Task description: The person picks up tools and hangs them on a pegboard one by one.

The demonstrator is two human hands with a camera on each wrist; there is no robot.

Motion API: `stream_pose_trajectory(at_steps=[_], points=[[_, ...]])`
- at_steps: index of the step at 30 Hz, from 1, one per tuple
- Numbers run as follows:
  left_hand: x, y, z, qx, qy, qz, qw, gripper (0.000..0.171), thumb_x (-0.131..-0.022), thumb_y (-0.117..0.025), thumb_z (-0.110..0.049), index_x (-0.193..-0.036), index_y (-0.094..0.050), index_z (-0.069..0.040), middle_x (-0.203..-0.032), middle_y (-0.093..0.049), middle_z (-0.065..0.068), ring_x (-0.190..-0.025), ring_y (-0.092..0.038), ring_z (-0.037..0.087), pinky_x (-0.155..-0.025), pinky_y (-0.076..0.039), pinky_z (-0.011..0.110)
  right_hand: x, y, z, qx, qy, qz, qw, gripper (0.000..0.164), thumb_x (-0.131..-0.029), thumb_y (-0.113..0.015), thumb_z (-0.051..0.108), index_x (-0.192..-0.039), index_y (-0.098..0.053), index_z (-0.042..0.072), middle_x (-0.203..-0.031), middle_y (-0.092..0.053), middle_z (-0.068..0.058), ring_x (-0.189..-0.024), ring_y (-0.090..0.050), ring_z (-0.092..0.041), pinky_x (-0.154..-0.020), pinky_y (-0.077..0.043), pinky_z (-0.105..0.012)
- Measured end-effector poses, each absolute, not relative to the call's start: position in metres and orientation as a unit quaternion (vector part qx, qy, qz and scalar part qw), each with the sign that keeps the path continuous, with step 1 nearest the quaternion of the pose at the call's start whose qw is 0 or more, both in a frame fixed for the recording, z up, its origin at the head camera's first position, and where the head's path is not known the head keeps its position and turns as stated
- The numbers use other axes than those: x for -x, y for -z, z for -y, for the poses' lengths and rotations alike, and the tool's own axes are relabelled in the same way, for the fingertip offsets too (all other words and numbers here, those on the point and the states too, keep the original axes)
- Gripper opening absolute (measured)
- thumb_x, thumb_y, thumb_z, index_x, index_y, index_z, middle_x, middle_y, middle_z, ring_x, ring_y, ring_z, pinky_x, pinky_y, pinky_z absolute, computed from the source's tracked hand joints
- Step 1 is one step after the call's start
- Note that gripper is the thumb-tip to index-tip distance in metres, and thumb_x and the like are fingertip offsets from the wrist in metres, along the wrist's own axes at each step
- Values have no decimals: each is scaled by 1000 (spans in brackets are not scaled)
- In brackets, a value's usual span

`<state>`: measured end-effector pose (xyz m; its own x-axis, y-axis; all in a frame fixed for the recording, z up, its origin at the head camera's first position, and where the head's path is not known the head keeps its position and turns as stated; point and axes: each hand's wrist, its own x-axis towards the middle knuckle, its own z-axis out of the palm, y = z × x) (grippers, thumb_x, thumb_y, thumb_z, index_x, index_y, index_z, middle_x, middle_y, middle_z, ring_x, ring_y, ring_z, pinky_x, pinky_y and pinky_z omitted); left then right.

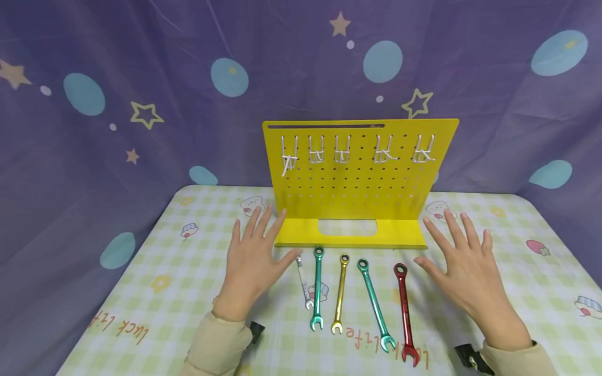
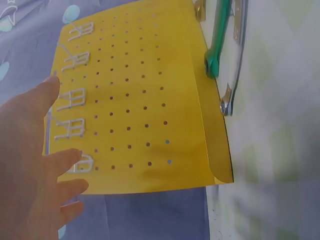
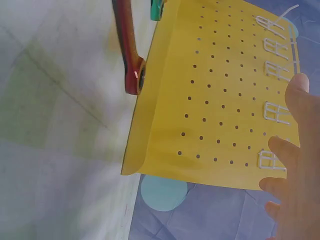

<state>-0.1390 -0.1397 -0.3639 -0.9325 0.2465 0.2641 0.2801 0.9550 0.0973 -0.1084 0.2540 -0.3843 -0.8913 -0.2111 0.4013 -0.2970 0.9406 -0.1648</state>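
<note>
My left hand (image 1: 254, 261) has its fingers spread and holds nothing; its thumb tip is close to the small silver wrench (image 1: 303, 282). On the other side my right hand (image 1: 470, 271), also spread, is nearest the red wrench (image 1: 405, 313). Between them lie a green wrench (image 1: 317, 290), a gold wrench (image 1: 340, 295) and another green wrench (image 1: 374, 303), all with open ends toward me. Behind the row stands a yellow pegboard (image 1: 348, 201) with several white wire hooks (image 1: 342, 150) near its top. The left wrist view shows the hooks (image 2: 75, 97) beyond my fingers.
A checked tablecloth (image 1: 155, 250) with printed cakes and lettering covers the table. A purple curtain (image 1: 301, 47) with stars and blue ovals hangs behind it. The pegboard's base (image 1: 400, 235) has a cut-out at its middle.
</note>
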Motion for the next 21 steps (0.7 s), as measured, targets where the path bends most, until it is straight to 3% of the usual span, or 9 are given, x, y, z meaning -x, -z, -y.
stream_pose_trajectory(at_steps=[8, 14, 21], points=[[153, 371, 145, 152, 92, 974, 144, 81, -93, -49, -67, -158, -24, -26, -165, -14, 3, -151, -10, 26, -118, -7, 55, 107, 383, -253, -133, -118, 966, 188, 78, -93, -63, 52, -157, -28, 25, -164, -12, -14, -148, -5, -42, -111, 3, -69], [168, 376, 146, 187, 120, 954, 203, 77, -94, -55, -57, -157, -29, -23, -163, -21, 5, -149, -19, 28, -119, -12, 53, 106, 383, -251, -136, -121, 965, 189, 77, -93, -63, 51, -157, -29, 24, -164, -11, -13, -148, -7, -43, -112, 2, -69], [188, 382, 148, 179, 185, 938, 232, 75, -95, -59, -50, -156, -31, -18, -162, -25, 4, -147, -25, 27, -116, -23, 52, 107, 382, -251, -143, -124, 961, 200, 78, -92, -65, 50, -157, -31, 23, -163, -15, -15, -147, -11, -44, -112, -1, -70]])
